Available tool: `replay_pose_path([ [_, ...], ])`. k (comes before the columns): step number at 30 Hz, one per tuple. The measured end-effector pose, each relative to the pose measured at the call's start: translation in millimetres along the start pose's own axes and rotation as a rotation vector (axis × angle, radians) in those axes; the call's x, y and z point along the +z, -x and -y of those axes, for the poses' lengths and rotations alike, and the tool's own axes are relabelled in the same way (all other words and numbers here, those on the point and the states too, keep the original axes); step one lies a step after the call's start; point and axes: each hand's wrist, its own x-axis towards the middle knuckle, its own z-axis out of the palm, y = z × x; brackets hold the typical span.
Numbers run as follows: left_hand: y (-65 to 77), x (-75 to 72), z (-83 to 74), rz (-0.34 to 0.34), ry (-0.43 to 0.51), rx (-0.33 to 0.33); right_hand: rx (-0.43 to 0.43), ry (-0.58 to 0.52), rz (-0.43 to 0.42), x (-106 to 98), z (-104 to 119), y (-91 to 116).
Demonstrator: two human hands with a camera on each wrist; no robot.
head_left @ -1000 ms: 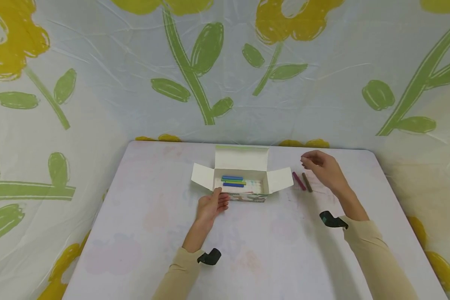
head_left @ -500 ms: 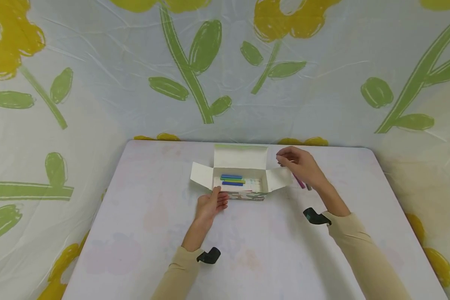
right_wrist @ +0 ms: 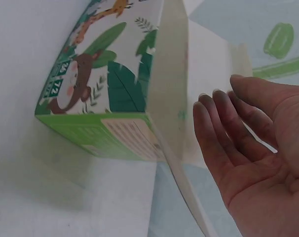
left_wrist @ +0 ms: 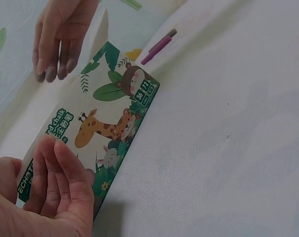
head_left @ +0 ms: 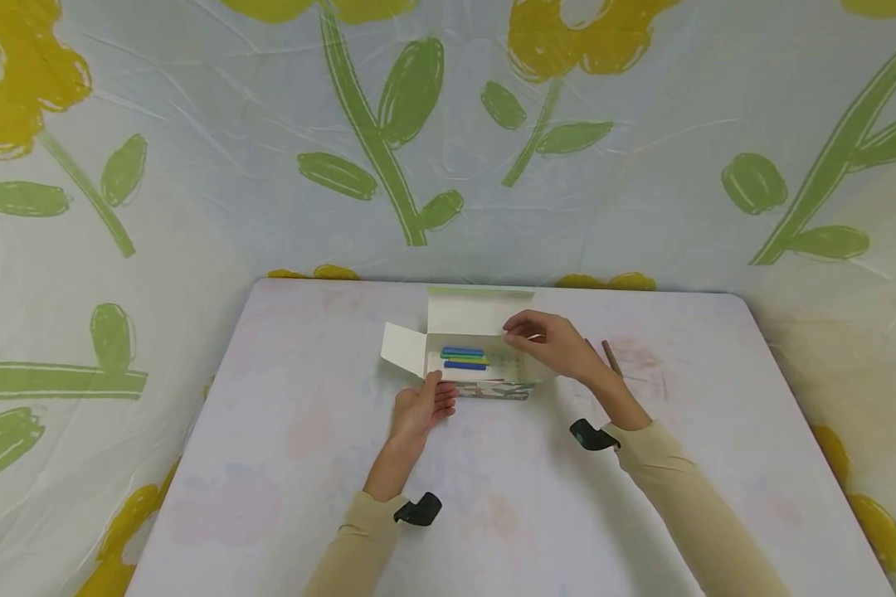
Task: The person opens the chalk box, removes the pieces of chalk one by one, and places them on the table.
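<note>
A cardboard chalk box (head_left: 493, 390) printed with animals stands with its flaps folded out. Several blue and green chalk sticks (head_left: 465, 365) lie inside it, toward the left. My left hand (head_left: 414, 412) holds the front wall near its left corner, thumb at the rim and fingers against the printed face (left_wrist: 97, 131). Over the box's right end hovers my right hand (head_left: 563, 347), fingers loosely bent. Nothing shows between those fingers in the right wrist view, where the palm (right_wrist: 258, 197) faces the white flap. The hand covers much of the right flap in the head view.
A brown chalk stick (head_left: 611, 356) lies on the table right of the box, beside a magenta one (left_wrist: 158, 51), mostly hidden by my right arm in the head view. Reddish smudges (head_left: 638, 361) mark the tabletop there. A flower-printed cloth (head_left: 605, 207) hangs behind the table.
My right hand has moved left from beyond the loose chalk sticks to over the right end of the box. The left hand stays at the front wall.
</note>
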Motion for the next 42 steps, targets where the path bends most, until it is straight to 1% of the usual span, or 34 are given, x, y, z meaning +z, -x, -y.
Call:
replay_pose_path([
  [6, 0.7, 0.1, 0.2, 0.004, 0.010, 0.009, -0.025, 0.037, 0.081, 18.0, -4.7, -6.2],
  [15, -0.7, -0.6, 2.4, 0.001, 0.020, 0.006, -0.059, 0.033, 0.189, 38.8, -11.0, -16.2],
  [18, -1.1, -0.7, 2.7, -0.001, 0.021, 0.004, -0.062, 0.039, 0.242, 43.7, -14.3, -20.2],
  [22, -1.8, -0.6, 2.7, -0.001, 0.022, 0.002, -0.064, 0.105, 0.315, 49.0, -16.1, -25.6],
  [25, -1.6, -0.6, 2.2, 0.001, 0.026, 0.004, -0.042, 0.168, 0.366, 52.2, -14.8, -30.1],
  [28, -1.1, -1.0, 2.0, 0.006, 0.032, 0.008, -0.006, 0.199, 0.417, 54.3, -12.7, -34.3],
  [31, -0.7, -1.0, 1.7, 0.011, 0.036, 0.008, 0.025, 0.187, 0.459, 54.2, -9.0, -36.9],
  [37, -1.2, -0.2, 1.4, 0.013, 0.044, 0.004, 0.027, 0.139, 0.525, 49.6, -5.9, -41.3],
  [42, 0.0, -0.1, 1.3, 0.015, 0.048, 0.011, 0.076, 0.169, 0.577, 48.4, -5.3, -45.5],
])
